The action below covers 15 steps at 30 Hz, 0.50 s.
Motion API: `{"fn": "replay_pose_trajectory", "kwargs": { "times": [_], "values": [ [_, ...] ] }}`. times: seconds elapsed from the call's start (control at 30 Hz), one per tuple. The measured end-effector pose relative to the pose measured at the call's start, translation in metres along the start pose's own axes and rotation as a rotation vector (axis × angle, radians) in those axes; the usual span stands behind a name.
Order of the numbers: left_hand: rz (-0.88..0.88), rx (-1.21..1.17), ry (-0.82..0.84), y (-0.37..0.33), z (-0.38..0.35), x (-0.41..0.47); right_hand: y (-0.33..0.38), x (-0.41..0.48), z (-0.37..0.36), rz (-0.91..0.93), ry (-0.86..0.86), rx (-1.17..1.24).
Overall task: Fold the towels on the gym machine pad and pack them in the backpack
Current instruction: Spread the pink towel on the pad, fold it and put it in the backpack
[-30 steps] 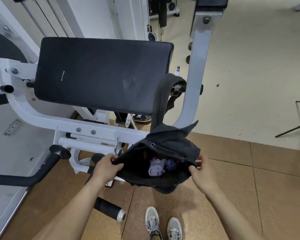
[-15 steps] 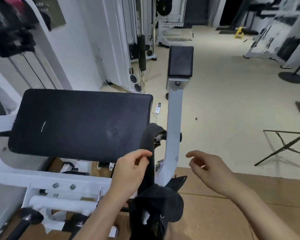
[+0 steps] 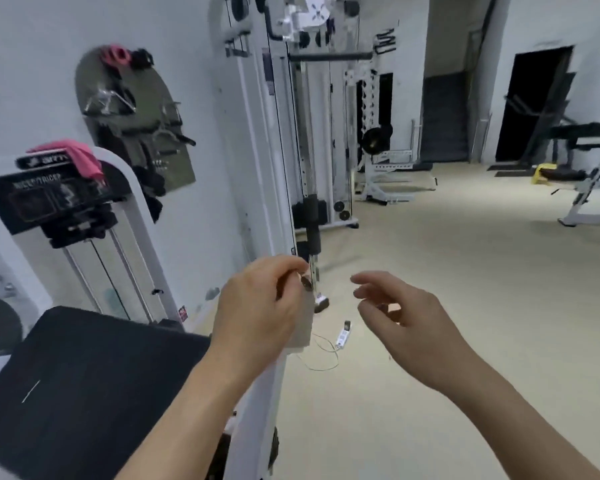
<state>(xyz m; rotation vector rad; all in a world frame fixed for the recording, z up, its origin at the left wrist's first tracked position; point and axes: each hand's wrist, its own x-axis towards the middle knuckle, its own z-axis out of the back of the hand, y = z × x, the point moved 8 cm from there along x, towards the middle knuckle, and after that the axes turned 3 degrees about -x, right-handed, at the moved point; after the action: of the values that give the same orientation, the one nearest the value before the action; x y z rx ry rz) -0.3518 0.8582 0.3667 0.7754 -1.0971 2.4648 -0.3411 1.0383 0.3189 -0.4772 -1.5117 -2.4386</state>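
The black gym machine pad (image 3: pixel 84 379) lies bare at the lower left, with no towel on it. The backpack and the towels are out of view below the frame. My left hand (image 3: pixel 260 306) is raised in front of the white machine post (image 3: pixel 253 420), its fingers curled together in a pinch with nothing visible in them. My right hand (image 3: pixel 399 313) hovers level with it to the right, fingers apart and empty. The two hands are a short gap apart and do not touch.
A white weight-stack machine (image 3: pixel 84 216) with a pink cloth (image 3: pixel 80 157) draped on top stands at the left. A cable tower (image 3: pixel 291 133) rises behind the hands. A white power strip with its cord (image 3: pixel 342 336) lies on the beige floor. More benches stand far right.
My view has swung upward from the backpack to the room. Both hands let go of the backpack opening and rose in front of me; the backpack dropped out of sight.
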Motion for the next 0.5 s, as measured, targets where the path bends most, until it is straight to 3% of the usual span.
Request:
{"fn": "replay_pose_trajectory", "kwargs": {
  "times": [0.13,0.23,0.33,0.5],
  "values": [
    [0.072,-0.051,-0.003,-0.033,-0.056,0.052,-0.033,0.068,0.041,-0.114,0.026,0.244],
    [0.273,-0.390,0.012,-0.031,-0.115,0.071,-0.082,0.103,0.057,-0.353,0.068,0.574],
    [0.473,-0.695,-0.021,-0.008,-0.181,0.081,-0.133,0.132,0.068,-0.446,0.053,0.725],
    [0.926,-1.231,-0.236,0.078,-0.282,0.089,-0.215,0.185,0.051,-0.616,0.044,0.959]
  ]
}}
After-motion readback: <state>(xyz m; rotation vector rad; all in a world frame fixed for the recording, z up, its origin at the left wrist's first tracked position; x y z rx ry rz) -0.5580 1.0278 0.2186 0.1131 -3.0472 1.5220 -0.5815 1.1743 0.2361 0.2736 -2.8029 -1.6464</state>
